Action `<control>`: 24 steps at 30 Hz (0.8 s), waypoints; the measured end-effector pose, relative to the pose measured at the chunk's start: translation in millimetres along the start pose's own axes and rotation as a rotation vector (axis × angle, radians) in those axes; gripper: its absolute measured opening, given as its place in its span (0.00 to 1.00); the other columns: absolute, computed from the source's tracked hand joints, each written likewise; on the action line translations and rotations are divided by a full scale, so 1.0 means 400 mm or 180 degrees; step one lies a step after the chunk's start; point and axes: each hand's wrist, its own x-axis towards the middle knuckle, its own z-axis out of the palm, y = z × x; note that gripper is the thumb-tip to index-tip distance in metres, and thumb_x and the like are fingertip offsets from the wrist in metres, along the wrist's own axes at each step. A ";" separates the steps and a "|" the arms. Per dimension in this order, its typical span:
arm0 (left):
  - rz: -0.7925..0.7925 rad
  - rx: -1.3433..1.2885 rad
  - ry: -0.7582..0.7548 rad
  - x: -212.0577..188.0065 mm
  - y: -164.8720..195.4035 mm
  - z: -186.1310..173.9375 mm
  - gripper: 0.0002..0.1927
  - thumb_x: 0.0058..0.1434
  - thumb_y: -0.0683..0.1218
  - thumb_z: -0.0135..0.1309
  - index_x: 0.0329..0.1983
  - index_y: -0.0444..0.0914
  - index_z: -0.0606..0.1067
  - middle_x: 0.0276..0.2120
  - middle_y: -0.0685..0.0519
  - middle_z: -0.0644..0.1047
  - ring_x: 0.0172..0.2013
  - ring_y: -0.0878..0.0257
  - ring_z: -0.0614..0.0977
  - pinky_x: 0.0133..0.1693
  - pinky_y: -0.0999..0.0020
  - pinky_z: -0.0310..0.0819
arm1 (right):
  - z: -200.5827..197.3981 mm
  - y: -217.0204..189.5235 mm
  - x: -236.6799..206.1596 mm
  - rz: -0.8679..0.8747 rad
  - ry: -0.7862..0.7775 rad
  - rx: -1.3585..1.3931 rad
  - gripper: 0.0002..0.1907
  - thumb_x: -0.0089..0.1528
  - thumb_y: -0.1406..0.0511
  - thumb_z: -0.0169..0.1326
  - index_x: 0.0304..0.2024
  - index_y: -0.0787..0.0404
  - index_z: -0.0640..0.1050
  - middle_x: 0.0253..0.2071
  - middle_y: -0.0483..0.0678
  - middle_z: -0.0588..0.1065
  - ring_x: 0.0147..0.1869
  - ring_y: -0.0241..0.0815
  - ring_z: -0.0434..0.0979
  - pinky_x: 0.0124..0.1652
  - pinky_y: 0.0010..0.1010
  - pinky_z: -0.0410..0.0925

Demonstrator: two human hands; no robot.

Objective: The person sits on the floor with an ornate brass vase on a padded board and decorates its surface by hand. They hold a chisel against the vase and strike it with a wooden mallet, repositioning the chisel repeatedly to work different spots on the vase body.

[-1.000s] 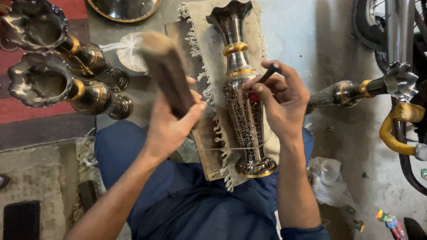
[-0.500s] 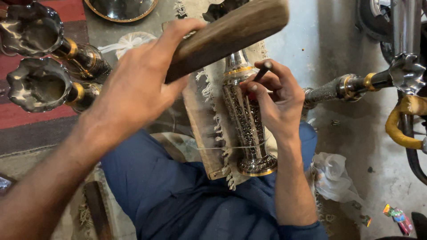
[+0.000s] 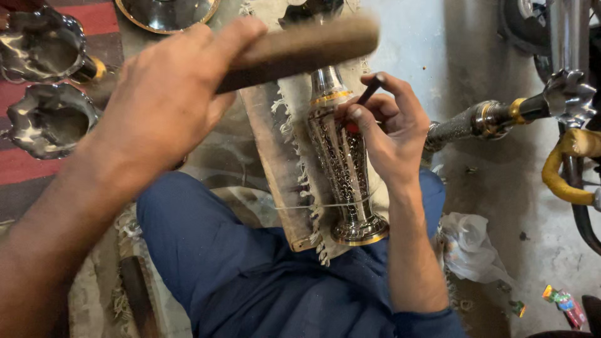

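Left hand (image 3: 156, 106) fingers wrapped tight round wooden block (image 3: 300, 50), above shiny vase (image 3: 344, 169); right hand (image 3: 388, 131) fingers pinching thin dark tool (image 3: 369, 91) against vase.

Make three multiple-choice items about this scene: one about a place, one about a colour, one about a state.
1. Where does the metal vase lie?
A. on a fringed cloth over a board
B. in a bucket
C. on a shelf

2. What colour is the band near the vase's neck?
A. green
B. gold
C. blue

3. How is the wooden block in the left hand?
A. lying on the floor
B. raised above the vase
C. pressed on the vase's foot

Answers: 1 A, fringe shows beside the vase; 2 B, the ring is gold; 3 B, the block is up, over the right hand holding a thin dark tool.
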 end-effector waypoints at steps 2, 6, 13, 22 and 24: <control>-0.0092 -0.0667 -0.0043 -0.002 -0.004 0.000 0.32 0.60 0.38 0.62 0.67 0.43 0.65 0.45 0.40 0.77 0.47 0.37 0.79 0.44 0.46 0.72 | -0.004 0.002 0.001 0.0075 -0.0038 -0.0006 0.20 0.70 0.78 0.55 0.64 0.68 0.69 0.44 0.54 0.81 0.50 0.41 0.84 0.48 0.28 0.79; -0.0061 -0.0901 -0.0074 0.003 0.002 0.010 0.32 0.61 0.37 0.60 0.68 0.44 0.64 0.48 0.40 0.78 0.48 0.37 0.80 0.43 0.47 0.73 | -0.005 0.009 -0.003 0.0018 -0.0011 -0.0044 0.20 0.70 0.77 0.57 0.63 0.68 0.69 0.45 0.54 0.82 0.50 0.41 0.85 0.48 0.27 0.79; 0.0282 -0.0826 0.0194 0.018 0.013 -0.001 0.34 0.61 0.38 0.61 0.68 0.42 0.61 0.50 0.39 0.78 0.48 0.38 0.80 0.44 0.47 0.74 | 0.001 0.024 -0.011 -0.0243 0.0010 -0.0070 0.22 0.70 0.79 0.57 0.64 0.69 0.68 0.47 0.56 0.80 0.53 0.43 0.85 0.53 0.31 0.81; 0.0217 -0.0794 0.0055 0.025 0.030 -0.005 0.37 0.59 0.38 0.59 0.71 0.41 0.60 0.48 0.40 0.76 0.48 0.37 0.78 0.45 0.45 0.71 | 0.000 0.030 -0.011 -0.0204 0.0010 0.0010 0.22 0.70 0.79 0.57 0.65 0.69 0.69 0.47 0.56 0.80 0.50 0.41 0.84 0.50 0.30 0.80; 0.0289 0.0277 0.0120 0.026 0.031 -0.002 0.34 0.61 0.35 0.59 0.69 0.44 0.63 0.40 0.42 0.76 0.43 0.42 0.80 0.47 0.46 0.72 | 0.002 0.029 -0.009 -0.0158 0.0029 0.0105 0.22 0.69 0.79 0.56 0.64 0.68 0.68 0.47 0.55 0.81 0.52 0.41 0.84 0.52 0.31 0.81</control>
